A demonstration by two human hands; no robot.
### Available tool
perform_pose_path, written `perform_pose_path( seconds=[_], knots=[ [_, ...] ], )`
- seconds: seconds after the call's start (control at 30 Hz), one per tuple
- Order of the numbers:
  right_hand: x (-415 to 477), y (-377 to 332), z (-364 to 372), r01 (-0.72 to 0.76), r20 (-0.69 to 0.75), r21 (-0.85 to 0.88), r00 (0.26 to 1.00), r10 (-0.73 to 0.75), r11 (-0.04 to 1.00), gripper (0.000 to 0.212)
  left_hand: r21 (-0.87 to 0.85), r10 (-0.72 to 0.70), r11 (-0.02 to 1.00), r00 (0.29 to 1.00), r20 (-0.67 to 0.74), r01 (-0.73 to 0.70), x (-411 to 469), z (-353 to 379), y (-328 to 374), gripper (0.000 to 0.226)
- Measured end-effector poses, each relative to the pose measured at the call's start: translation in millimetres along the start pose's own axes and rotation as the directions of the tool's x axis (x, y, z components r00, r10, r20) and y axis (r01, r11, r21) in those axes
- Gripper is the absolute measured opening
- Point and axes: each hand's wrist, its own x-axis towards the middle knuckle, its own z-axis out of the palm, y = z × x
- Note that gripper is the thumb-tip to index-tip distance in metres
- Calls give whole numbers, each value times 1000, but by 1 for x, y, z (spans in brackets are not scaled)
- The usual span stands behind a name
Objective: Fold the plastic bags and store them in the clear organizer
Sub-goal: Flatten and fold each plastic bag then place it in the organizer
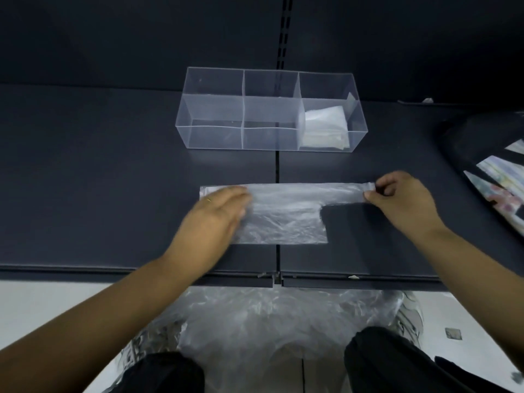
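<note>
Pinching the bag's (283,214) handle with my right hand (402,199), left hand (218,214) flat on it; it's thin, slippery film, so I'd grip edges.

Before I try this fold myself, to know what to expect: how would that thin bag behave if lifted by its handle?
Probably floppy: the plastic bag is thin, see-through and crinkled, so it should droop from the right hand pinching it. Likely light and apt to slide on the smooth shelf; the left hand pressing it flat fits that.
</note>
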Motion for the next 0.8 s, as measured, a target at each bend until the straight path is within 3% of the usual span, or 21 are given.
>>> perform_pose_path(
  seconds=[0.07, 0.1, 0.2, 0.27, 0.33, 0.4, 0.57, 0.7, 0.8],
  knots=[
    [-18, -22, 8, 230, -174, -154, 951, -255, 961, 30, -3, -23, 1000, 976, 217, 24, -8, 11, 5, 46],
    [-31, -38, 16, 372, -171, -168, 901, -399, 913, 35, 33, -47, 999, 958, 283, 39, -12, 17, 2, 51],
    [-72, -77, 54, 674, 190, -61, 732, -654, 736, 51, 169, -47, 986, 931, 362, -16, -20, 28, -5, 57],
    [-83, -80, 77, 770, 386, -107, 615, -687, 629, 61, 209, -38, 977, 925, 377, -45, -21, 27, -6, 59],
    [-77, -67, 84, 769, 473, -251, 627, -618, 588, 70, 228, -13, 970, 924, 382, -81, -21, 24, -6, 62],
    [-65, -48, 79, 735, 465, -335, 673, -576, 589, 78, 257, -8, 961, 918, 397, -103, -22, 20, -12, 67],
    [-53, -11, 53, 650, 415, -412, 757, -504, 638, 76, 318, -155, 948, 908, 389, 25, -35, 8, -37, 84],
    [-54, -4, 38, 632, 302, -276, 772, -559, 724, 66, 230, -263, 953, 911, 319, 195, -41, -3, -42, 91],
    [-65, 1, 29, 674, 188, -82, 734, -652, 734, 42, 124, -125, 988, 957, 263, 94, -40, -8, -22, 82]
  ],
)
